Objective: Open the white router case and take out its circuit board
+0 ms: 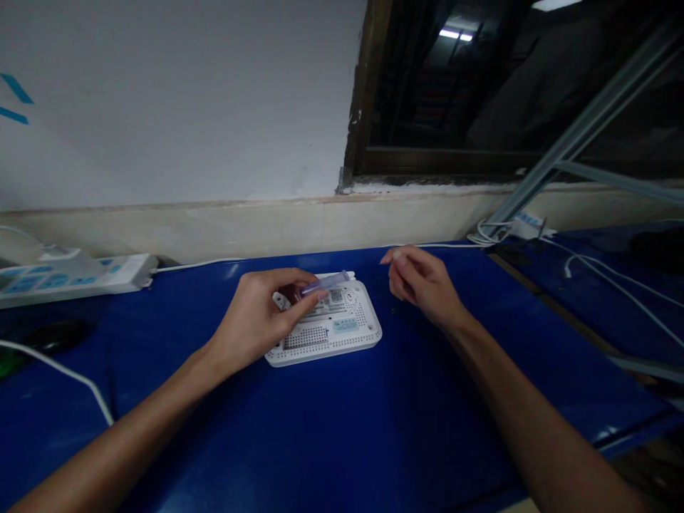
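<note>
A white plastic device with vent holes and printed labels lies flat on the blue table. Over its upper left part, my left hand holds a translucent purple, tube-like object between thumb and fingers. The object's free end points right, across the device's top edge. To the right of the device, apart from it, my right hand is above the table with its fingers curled and the thumb against them. Whatever it may hold is too small or hidden to name.
At the left are a white power strip, a dark mouse-like object and a white cable. Cables and another power strip lie at the back right, near a metal frame. A wall stands behind the table.
</note>
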{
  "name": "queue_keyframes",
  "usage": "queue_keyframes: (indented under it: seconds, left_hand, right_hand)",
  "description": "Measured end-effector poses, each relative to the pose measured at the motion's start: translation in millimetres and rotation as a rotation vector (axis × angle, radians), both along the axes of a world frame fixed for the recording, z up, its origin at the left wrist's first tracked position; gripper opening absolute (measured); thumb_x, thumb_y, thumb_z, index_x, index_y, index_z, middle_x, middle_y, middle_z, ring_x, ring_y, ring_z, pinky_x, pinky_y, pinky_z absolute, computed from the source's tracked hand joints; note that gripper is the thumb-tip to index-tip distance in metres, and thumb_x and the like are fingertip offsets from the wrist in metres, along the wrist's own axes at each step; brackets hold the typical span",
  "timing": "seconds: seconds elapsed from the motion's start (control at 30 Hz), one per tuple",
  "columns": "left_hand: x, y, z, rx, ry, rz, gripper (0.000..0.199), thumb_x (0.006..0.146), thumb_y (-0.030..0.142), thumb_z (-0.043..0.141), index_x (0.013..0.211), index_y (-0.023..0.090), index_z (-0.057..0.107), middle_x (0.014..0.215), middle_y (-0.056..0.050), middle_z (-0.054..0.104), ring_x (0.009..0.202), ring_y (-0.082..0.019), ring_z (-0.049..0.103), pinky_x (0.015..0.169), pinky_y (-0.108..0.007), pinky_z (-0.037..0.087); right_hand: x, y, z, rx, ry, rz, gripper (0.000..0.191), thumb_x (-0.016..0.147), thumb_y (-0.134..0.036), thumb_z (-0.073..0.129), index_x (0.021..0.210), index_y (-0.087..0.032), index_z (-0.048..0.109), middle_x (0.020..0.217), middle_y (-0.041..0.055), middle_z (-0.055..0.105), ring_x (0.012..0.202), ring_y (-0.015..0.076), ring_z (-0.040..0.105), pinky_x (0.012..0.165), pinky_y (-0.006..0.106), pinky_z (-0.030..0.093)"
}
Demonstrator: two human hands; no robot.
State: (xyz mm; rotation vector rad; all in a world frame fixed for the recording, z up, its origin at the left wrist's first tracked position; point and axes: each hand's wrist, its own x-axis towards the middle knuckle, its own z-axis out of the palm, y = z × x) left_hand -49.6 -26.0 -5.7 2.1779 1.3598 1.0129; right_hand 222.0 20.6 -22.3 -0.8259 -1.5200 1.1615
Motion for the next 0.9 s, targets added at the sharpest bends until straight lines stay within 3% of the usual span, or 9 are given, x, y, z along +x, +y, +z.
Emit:
queue_keyframes:
  seconds: [0.1, 0.27, 0.53, 0.73, 0.83, 0.9]
  left_hand:
    - [0.5, 0.3, -0.5, 0.019, 0.003, -0.031, 0.021, 0.091, 0.042, 0.067, 0.104, 0.026, 0.072, 0.093, 0.003, 0.073, 0.079, -0.011, 0.067, 0.070, -0.023, 0.051]
    - [0.7, -1.2, -2.8, 0.069, 0.057, -0.116, 0.018, 0.091, 0.036, 0.067, 0.106, 0.026, 0.072, 0.099, 0.002, 0.072, 0.085, -0.012, 0.066, 0.076, -0.023, 0.051]
    - [-3.4, -1.3, 0.0, 0.111, 0.094, -0.134, 0.019, 0.094, 0.034, 0.065, 0.109, 0.024, 0.071, 0.097, 0.000, 0.071, 0.082, -0.013, 0.065, 0.079, -0.026, 0.052]
    - [-2.7, -3.7, 2.2, 0.114, 0.155, -0.225, 0.019, 0.095, 0.032, 0.063, 0.111, 0.024, 0.069, 0.102, -0.001, 0.070, 0.087, -0.014, 0.065, 0.078, -0.027, 0.051]
    - [-1.7, -5.2, 4.3, 0.124, 0.225, -0.251, 0.019, 0.095, 0.031, 0.062, 0.110, 0.021, 0.069, 0.102, -0.003, 0.071, 0.089, -0.016, 0.066, 0.080, -0.028, 0.051]
    - [-2.0, -6.0, 6.1, 0.135, 0.274, -0.255, 0.019, 0.095, 0.030, 0.061, 0.110, 0.020, 0.069, 0.102, -0.003, 0.071, 0.089, -0.017, 0.067, 0.080, -0.029, 0.051]
  right_hand:
    - [1.7, -3.5, -0.7, 0.114, -0.359, 0.108, 0.021, 0.092, -0.038, 0.064, 0.096, -0.022, 0.076, 0.071, -0.0006, 0.063, 0.055, 0.0086, 0.048, 0.047, 0.023, 0.034]
    - [-6.1, -10.1, -3.8, 0.280, -0.564, 0.176, 0.024, 0.095, -0.034, 0.060, 0.108, -0.024, 0.077, 0.083, 0.0028, 0.069, 0.069, 0.0115, 0.059, 0.056, 0.024, 0.041]
    - [-6.4, -9.0, -12.6, 0.263, -0.581, 0.205, 0.029, 0.094, -0.033, 0.059, 0.119, -0.025, 0.072, 0.111, 0.0047, 0.076, 0.090, 0.0184, 0.070, 0.074, 0.029, 0.052]
    - [-12.3, -17.8, -5.8, 0.241, -0.645, 0.257, 0.025, 0.093, -0.032, 0.060, 0.112, -0.022, 0.074, 0.086, 0.0017, 0.075, 0.069, 0.0152, 0.063, 0.060, 0.026, 0.046]
    - [-16.0, -25.0, 0.4, 0.175, -0.574, 0.314, 0.033, 0.091, -0.031, 0.063, 0.123, -0.024, 0.065, 0.084, 0.0005, 0.071, 0.069, 0.0146, 0.062, 0.058, 0.026, 0.046]
    - [-17.4, -27.5, 2.5, 0.113, -0.488, 0.351, 0.032, 0.090, -0.030, 0.065, 0.121, -0.025, 0.062, 0.086, 0.0008, 0.069, 0.072, 0.0142, 0.062, 0.061, 0.026, 0.048]
